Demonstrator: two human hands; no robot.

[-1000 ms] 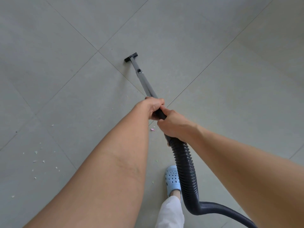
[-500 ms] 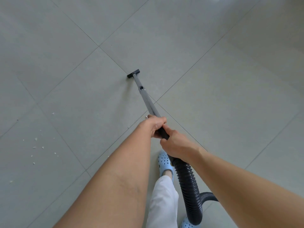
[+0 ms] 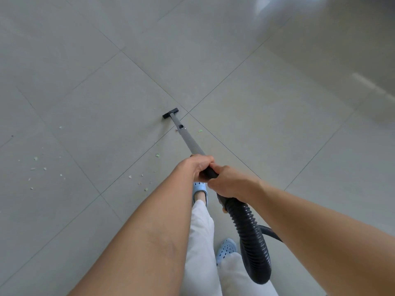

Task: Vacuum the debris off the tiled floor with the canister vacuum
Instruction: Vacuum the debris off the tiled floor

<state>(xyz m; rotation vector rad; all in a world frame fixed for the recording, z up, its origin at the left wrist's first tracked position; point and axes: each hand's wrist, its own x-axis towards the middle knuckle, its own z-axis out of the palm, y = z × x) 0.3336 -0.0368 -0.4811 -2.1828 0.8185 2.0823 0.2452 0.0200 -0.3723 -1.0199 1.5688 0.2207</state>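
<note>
Both my hands grip the vacuum's handle. My left hand (image 3: 197, 167) holds the upper end of the grey wand (image 3: 189, 141), and my right hand (image 3: 232, 181) grips the black handle just behind it. The small black nozzle (image 3: 170, 113) rests on the grey tiled floor (image 3: 267, 124) beside a crossing of grout lines. The ribbed black hose (image 3: 252, 238) loops down from the handle to the lower right. Small pale and green debris bits (image 3: 38, 167) lie scattered at the left, with a few more debris scraps (image 3: 157, 155) near the wand. The canister is out of view.
My feet in light blue clogs (image 3: 199, 189) and white trousers (image 3: 201, 242) stand right below the handle. The hose runs off behind my right arm. A bright reflection (image 3: 372, 86) glares on the tiles at the far right.
The wand and nozzle have drawn back toward me and the view has tilted down. More scraps now show near the wand, and both feet are in view.
</note>
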